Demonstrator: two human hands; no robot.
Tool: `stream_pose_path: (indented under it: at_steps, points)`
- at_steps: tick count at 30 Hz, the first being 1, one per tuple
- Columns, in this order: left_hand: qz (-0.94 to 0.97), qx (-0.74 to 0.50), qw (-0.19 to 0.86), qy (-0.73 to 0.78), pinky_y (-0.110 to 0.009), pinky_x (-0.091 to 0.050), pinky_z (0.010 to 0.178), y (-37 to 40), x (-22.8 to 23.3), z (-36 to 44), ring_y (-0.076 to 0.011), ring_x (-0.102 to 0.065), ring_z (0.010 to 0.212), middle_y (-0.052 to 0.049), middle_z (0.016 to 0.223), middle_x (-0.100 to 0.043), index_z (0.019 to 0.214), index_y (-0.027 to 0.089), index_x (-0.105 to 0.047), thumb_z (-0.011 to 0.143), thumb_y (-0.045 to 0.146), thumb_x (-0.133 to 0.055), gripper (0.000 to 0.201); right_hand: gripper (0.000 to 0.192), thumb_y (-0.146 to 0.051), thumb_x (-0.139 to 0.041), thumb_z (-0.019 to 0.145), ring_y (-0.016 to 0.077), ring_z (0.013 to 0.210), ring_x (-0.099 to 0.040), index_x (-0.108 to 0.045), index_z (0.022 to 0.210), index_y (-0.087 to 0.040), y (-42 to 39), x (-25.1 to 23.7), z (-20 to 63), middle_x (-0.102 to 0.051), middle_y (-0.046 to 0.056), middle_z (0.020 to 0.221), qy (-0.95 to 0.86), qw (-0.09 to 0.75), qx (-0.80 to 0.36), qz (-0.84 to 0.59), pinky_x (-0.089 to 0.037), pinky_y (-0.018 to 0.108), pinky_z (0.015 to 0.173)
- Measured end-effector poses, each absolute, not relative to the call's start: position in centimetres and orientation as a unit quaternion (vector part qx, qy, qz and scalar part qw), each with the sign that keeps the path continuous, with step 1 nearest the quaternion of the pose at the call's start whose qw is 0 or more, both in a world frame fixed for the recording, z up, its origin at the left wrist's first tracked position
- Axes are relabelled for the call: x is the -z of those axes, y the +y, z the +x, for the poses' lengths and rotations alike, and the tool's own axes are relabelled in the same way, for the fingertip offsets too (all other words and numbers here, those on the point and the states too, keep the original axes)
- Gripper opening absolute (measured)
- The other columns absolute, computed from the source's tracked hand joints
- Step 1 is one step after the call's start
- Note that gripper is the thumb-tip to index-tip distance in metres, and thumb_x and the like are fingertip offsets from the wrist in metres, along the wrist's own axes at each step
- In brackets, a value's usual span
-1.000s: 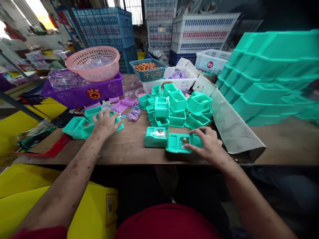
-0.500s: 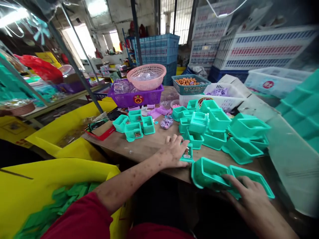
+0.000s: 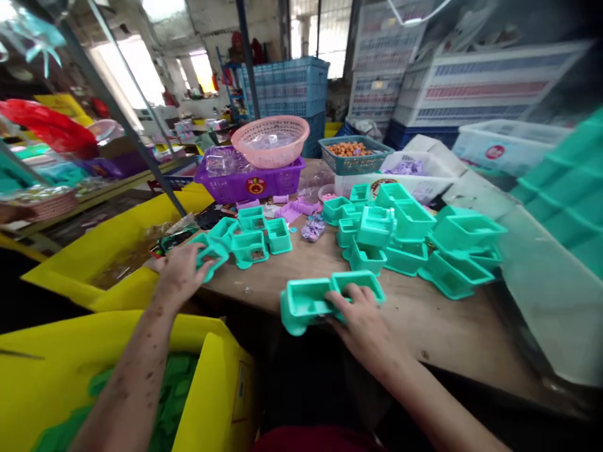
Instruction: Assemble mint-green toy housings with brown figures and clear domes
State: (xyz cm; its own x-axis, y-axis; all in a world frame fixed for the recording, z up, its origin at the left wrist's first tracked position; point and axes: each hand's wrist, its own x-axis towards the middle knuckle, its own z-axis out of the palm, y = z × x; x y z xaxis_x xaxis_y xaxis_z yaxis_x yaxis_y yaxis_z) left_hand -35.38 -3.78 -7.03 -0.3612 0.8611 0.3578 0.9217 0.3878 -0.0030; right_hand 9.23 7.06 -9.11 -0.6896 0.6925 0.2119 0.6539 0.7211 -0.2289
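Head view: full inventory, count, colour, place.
Table: 1, brown, centre
Front container: 1, green, near edge
Left container: 1, green, left edge
Clustered containers: several, green, left
Piled containers: many, green, centre
Stacked containers: many, green, far right
Loose parts: several, lilac, centre
Bin: 1, purple, back left
Round basket: 1, pink, on bin
Rectangular basket: 1, teal, back centre
Small pieces: many, orange, in rectangular basket
Low basket: 1, white, back right
Panel: 1, white, right
Boxes: at least 2, yellow, left
Crates: several, blue and white, background
Left hand: 1, bare, on left container
Right hand: 1, bare, holding front container
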Motion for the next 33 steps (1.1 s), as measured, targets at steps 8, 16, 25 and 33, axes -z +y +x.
stream_pose_path:
  at_steps: [8, 16, 25, 33]
  points:
    - [-0.624, 0.097, 0.139, -0.763, -0.057, -0.049, 0.115, 2.4, 8.0, -39.7, -0.0391, -0.068, 0.123, -0.010, 0.115, -0.078, 0.122, 0.023, -0.064, 0.096, 0.047, -0.044, 0.041, 0.038, -0.020, -0.055, 0.109, 0.0402, 0.138, -0.051, -0.065, 0.142, -0.035, 10.5, 6.5, -5.1, -0.056, 0.016, 0.148, -0.902, 0.089, -0.136, -0.400, -0.060, 0.067, 0.097]
    - [-0.699, 0.240, 0.159, -0.655, -0.074, -0.046, 0.112, 0.1, 5.2, -30.7, -0.0478, -0.063, 0.129, 0.006, 0.140, -0.072, 0.162, 0.067, -0.033, 0.096, 0.056, -0.057, 0.070, 0.075, -0.052, -0.073, 0.100, 0.0435, 0.143, -0.045, -0.042, 0.167, -0.039, 15.7, 7.3, -3.1, -0.046, 0.016, 0.163, -0.892, 0.228, -0.122, -0.371, -0.053, 0.070, 0.109]
    - [-0.856, 0.186, -0.029, -0.482, -0.048, -0.057, 0.106, 3.4, 5.6, -16.6, -0.0293, -0.068, 0.123, -0.008, 0.128, -0.074, 0.116, 0.028, -0.073, 0.107, 0.034, -0.060, 0.017, 0.063, -0.023, -0.090, 0.088, 0.0495, 0.155, -0.038, -0.063, 0.145, -0.020, 24.6, 6.8, 9.0, -0.031, 0.023, 0.172, -0.750, 0.402, -0.074, -0.521, -0.042, 0.077, 0.120]
    - [-0.820, 0.226, -0.035, -0.525, -0.053, -0.053, 0.114, 13.8, 7.0, -6.5, -0.0341, -0.064, 0.130, -0.015, 0.139, -0.068, 0.138, 0.017, -0.059, 0.107, 0.038, -0.062, 0.037, 0.017, -0.028, -0.076, 0.101, 0.0300, 0.121, -0.072, -0.079, 0.117, -0.024, 19.2, 6.9, 18.1, -0.058, 0.014, 0.151, -0.749, 0.487, -0.104, -0.437, -0.069, 0.050, 0.101]
